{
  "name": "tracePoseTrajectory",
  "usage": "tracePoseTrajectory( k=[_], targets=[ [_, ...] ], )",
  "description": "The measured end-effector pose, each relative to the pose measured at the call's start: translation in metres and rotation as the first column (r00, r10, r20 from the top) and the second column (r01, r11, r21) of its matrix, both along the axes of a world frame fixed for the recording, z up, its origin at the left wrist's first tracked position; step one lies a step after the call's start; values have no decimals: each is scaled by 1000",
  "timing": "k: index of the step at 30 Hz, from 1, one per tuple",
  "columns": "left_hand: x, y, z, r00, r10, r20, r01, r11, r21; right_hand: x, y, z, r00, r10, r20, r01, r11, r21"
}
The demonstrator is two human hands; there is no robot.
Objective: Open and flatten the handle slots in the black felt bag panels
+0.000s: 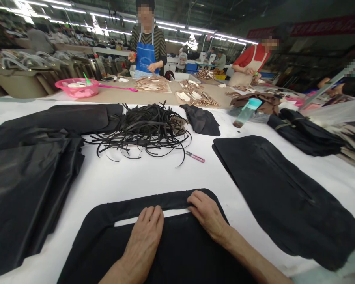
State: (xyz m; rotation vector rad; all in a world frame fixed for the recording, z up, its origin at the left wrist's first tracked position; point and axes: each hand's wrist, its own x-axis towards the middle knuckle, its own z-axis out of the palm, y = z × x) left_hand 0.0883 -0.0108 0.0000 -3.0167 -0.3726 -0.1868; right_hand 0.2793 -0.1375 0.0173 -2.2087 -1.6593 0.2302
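A black fabric panel [177, 252] with rounded corners and a long slot cut near its top lies on the white table [142, 177] right in front of me. My left hand [143, 236] rests flat on it, fingers together, fingertips at the slot's lower edge. My right hand [207, 213] presses down at the slot's right end, fingers bent over the strip above the slot. Neither hand holds anything separate.
Stacks of black fabric panels lie at left [26, 177] and right [281, 193]. A tangle of black strips [144, 130] and pink-handled snips [195, 157] sit beyond. A teal-capped bottle [247, 112], a pink basin [77, 87], and two aproned people at the far table.
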Motion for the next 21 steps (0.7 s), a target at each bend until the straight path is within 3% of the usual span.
tracePoseTrajectory(
  k=[5, 13, 21],
  targets=[
    [3, -6, -3, 998, -21, 58, 13, 991, 134, 2, -4, -2, 1000, -27, 9, 27, 999, -21],
    [1, -10, 1, 1000, -19, 12, 17, 982, 189, -1, 3, 10, 994, -106, -8, 105, 987, -125],
    [3, -12, 5, 1000, -28, -12, 30, 978, 205, -2, 19, 26, 977, -209, 41, 210, 911, -354]
  ],
)
